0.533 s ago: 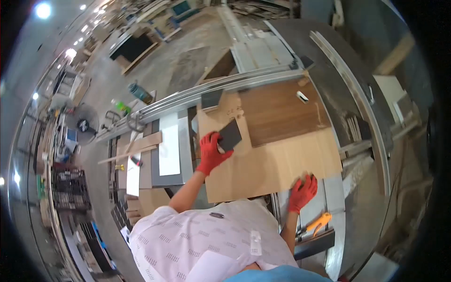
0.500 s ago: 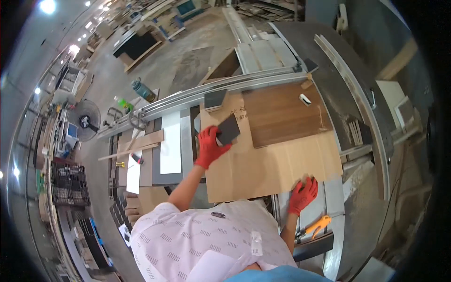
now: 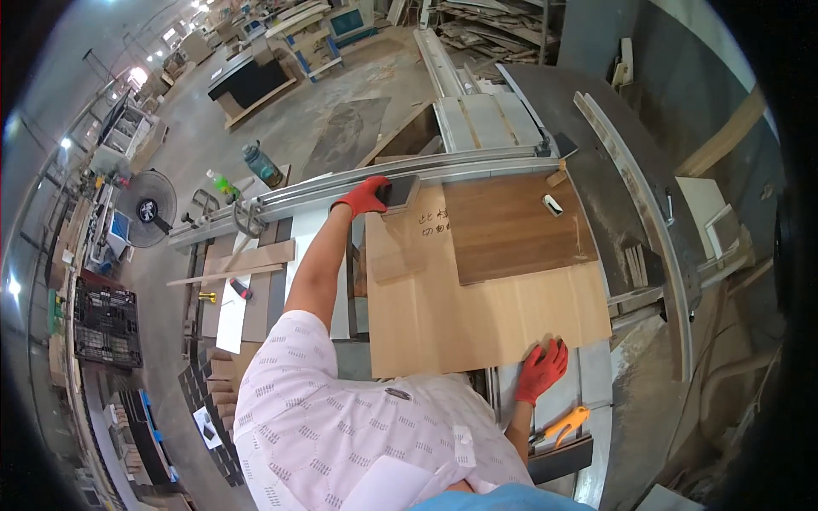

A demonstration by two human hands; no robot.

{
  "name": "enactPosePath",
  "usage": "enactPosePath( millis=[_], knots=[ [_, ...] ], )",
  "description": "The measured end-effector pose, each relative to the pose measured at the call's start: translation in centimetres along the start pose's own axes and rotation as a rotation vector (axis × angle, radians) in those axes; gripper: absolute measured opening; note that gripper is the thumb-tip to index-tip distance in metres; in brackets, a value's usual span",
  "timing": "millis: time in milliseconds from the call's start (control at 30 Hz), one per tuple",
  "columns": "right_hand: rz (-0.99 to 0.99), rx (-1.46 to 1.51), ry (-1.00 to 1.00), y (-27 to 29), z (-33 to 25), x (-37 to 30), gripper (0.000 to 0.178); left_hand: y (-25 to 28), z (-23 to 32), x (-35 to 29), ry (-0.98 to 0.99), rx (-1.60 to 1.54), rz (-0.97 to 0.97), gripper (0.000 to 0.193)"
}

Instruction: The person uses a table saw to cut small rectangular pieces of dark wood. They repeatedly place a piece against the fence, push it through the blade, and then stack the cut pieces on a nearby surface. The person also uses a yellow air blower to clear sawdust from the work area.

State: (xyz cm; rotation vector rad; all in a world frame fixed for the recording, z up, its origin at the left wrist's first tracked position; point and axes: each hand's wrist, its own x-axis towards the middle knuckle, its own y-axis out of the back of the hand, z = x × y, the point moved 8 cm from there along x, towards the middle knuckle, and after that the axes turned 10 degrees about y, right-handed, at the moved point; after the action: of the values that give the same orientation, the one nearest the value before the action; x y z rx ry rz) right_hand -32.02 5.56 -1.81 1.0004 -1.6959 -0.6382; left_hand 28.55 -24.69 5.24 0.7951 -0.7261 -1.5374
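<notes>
My left hand [image 3: 366,198], in a red glove, reaches to the far left corner of a pale wood panel [image 3: 494,319]. Its fingers close on the left side of a small dark board piece [image 3: 400,195] beside the metal fence rail. At the panel's near right edge rests my right hand [image 3: 543,371], also red-gloved, fingers apart and holding nothing. A brown wood-grain board [image 3: 511,230] lies on the panel, bearing a small white-and-black object [image 3: 552,204]. Handwriting marks the panel left of that board.
The metal fence rail [image 3: 341,192] crosses beyond the panel. An orange-handled tool [image 3: 569,422] lies near my right forearm. To the left are wood strips [image 3: 247,262], a red-and-black tool [image 3: 241,289] and a fan [image 3: 149,211]. A blue bottle [image 3: 262,164] stands past the rail.
My left hand has carried the dark piece away from me to the rail, where another dark piece lay. My right hand stays by the panel's near edge. The view has shifted slightly.
</notes>
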Motion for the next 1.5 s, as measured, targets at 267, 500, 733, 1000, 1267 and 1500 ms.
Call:
enactPosePath(
  millis=[267, 500, 733, 1000, 1267, 1500],
  knots=[
    [0.002, 0.061, 0.033, 0.2, -2.0, 0.2, 0.039, -2.6, -1.5, 1.7, 0.359, 0.228, 0.004, 0.128],
    [-0.005, -0.02, 0.07, 0.2, -0.6, -0.5, 0.037, -3.5, 3.9, 0.1, 0.701, 0.036, 0.141, 0.112],
    [0.047, -0.059, 0.162, -1.2, 0.0, -0.6, 0.037, -3.0, 5.1, -0.7, 0.718, 0.301, 0.329, 0.119],
    [0.049, 0.045, 0.216, -1.6, 0.3, -1.0, 0.037, -15.4, 16.0, -19.0, 0.046, 0.053, 0.606, 0.094],
    [-0.151, 0.322, 0.536, -5.4, 0.4, -1.2, 0.036, -19.8, 13.3, -30.0, 0.043, 0.026, 0.544, 0.061],
    [-0.253, 0.517, 0.715, -7.6, 0.3, -2.3, 0.035, -20.3, 13.3, -30.2, 0.075, 0.079, 0.568, 0.05]
  ],
)
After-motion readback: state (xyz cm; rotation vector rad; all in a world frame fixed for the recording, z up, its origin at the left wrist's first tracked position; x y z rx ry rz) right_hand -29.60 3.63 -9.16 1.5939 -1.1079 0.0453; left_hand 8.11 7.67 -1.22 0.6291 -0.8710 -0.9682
